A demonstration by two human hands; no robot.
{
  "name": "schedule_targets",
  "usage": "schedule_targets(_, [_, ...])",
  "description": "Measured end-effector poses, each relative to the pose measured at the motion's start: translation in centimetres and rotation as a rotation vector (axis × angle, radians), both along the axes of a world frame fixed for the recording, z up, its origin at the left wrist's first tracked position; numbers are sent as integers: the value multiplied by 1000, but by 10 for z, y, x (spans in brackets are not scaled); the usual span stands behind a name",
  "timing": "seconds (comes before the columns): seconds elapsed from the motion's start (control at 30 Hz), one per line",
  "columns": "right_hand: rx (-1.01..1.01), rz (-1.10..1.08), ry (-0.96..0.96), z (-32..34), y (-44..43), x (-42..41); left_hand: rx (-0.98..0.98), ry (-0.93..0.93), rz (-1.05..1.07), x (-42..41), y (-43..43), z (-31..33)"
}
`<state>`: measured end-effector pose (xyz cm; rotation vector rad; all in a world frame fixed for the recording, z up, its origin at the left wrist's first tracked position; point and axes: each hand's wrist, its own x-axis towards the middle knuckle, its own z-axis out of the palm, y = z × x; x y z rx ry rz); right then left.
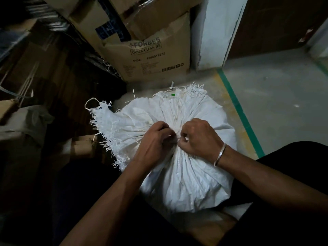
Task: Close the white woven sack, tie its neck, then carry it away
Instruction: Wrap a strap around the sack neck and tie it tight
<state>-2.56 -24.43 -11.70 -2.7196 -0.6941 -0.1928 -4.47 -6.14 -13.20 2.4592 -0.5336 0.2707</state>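
Note:
The white woven sack stands full on the floor in front of me. Its mouth is gathered into a bunched neck at the middle, and the frayed top edge fans out to the left and back. My left hand grips the gathered neck from the left, fingers curled into the folds. My right hand, with a metal bangle on its wrist, pinches the neck from the right. The two hands meet over the neck. Any tie between the fingers is hidden.
Stacked cardboard boxes stand just behind the sack, against a white wall. Dark shelving and more cartons crowd the left side. Grey concrete floor with a green line opens to the right.

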Motion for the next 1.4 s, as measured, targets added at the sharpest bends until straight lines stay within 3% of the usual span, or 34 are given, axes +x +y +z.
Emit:
schedule_targets(0.13, [125, 67, -7, -5, -8, 2, -54, 63, 52, -1, 6, -3])
schedule_targets(0.27, [158, 72, 58, -10, -13, 9, 45, 20, 60, -5, -6, 0])
schedule_targets(0.43, [367, 28, 293, -3, -37, 16, 131, 8, 146, 1, -19, 2])
schedule_targets(0.5, [396, 6, 299, 0, -42, 17, 169, 22, 179, 3, -23, 2])
schedule_targets(0.7, [99, 45, 203, 3, -42, 18, 256, 3, 232, 6, -31, 2])
schedule_targets(0.83, [-55, -54, 98, -2, -42, 16, 290, -18, 232, 6, -34, 1])
schedule_targets(1.03, [-61, -157, 94, -16, -48, 11, 320, -22, 200, 7, -33, 2])
schedule_targets(1.4, [-42, -88, 105, -17, -42, -1, 230, 7, 188, 4, -28, -5])
